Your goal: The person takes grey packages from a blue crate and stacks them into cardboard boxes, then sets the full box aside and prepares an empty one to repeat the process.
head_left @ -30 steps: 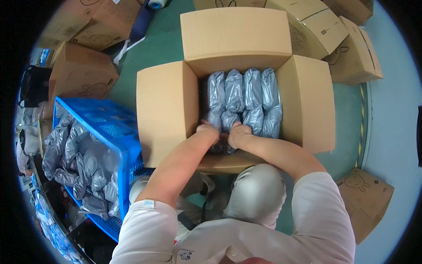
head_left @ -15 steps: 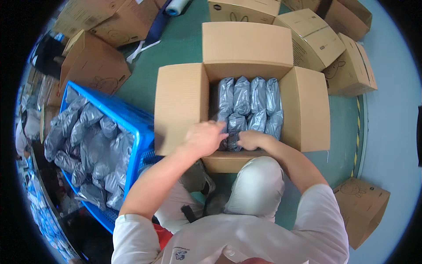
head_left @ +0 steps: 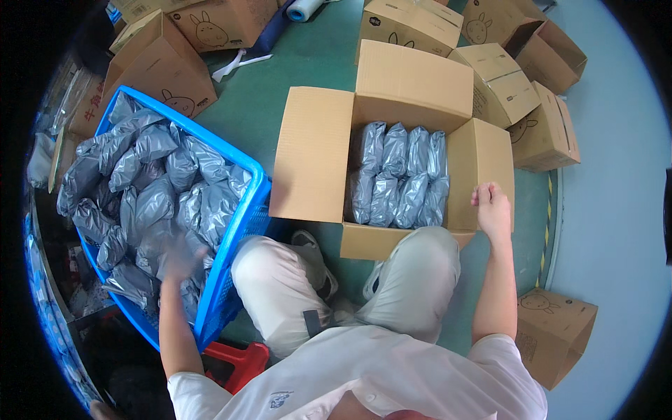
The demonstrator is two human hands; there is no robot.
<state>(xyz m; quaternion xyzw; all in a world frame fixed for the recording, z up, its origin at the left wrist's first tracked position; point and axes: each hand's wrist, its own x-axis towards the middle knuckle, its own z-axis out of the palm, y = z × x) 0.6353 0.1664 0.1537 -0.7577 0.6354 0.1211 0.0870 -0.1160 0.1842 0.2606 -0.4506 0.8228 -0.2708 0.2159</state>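
Note:
Over the blue plastic basket (head_left: 222, 148) on my left, my left hand (head_left: 183, 257) is smeared by motion, so its fingers cannot be read. Grey plastic-wrapped packages (head_left: 155, 201) fill that basket in a loose heap beneath it. In front of my knees stands an open cardboard box (head_left: 413, 73) with its flaps folded outward. Inside it, grey wrapped packages (head_left: 396, 159) stand side by side in two rows. My right hand (head_left: 493, 203) is above the box's right flap, its fingers curled in with nothing seen in them.
Cardboard boxes (head_left: 500, 84) stand at the back right, with more boxes (head_left: 164, 66) at the back left. Another box (head_left: 553, 329) sits by the right wall. A red stool (head_left: 245, 364) is beside my left leg. A plastic roll (head_left: 302, 8) lies at the far edge.
Both hands have left the packages in the cardboard box. My left hand has swung left over the basket; my right hand has moved right, above the box's side flap. The view has shifted.

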